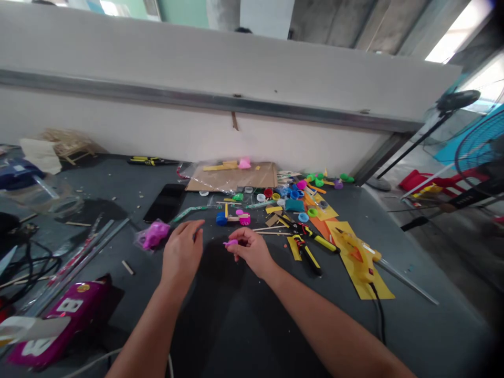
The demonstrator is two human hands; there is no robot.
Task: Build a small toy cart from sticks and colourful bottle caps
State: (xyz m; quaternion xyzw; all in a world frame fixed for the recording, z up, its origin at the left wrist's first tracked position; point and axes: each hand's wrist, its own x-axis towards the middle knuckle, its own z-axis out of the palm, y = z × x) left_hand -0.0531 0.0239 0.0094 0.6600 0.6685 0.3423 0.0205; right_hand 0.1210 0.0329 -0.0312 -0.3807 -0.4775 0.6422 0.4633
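Note:
My right hand [250, 249] pinches a small piece of pink-purple modelling clay [231, 242] between thumb and fingertips, just above the dark table. To its left, my left hand [183, 247] has its fingers bent forward and slightly apart, with nothing visible in it. Beside that hand lies a lump of purple clay [154, 234] in clear plastic wrap. Beyond both hands sits a small built figure [233, 218] with a blue end, a wooden stick and a pink end.
Right of my hands lie yellow-black pliers [309, 254] and a yellow glue gun [362, 254] on yellow paper. Bottle caps [271, 194] and cardboard [252, 176] are at the back. A black phone [165, 202] and a purple power strip [65, 320] lie to the left.

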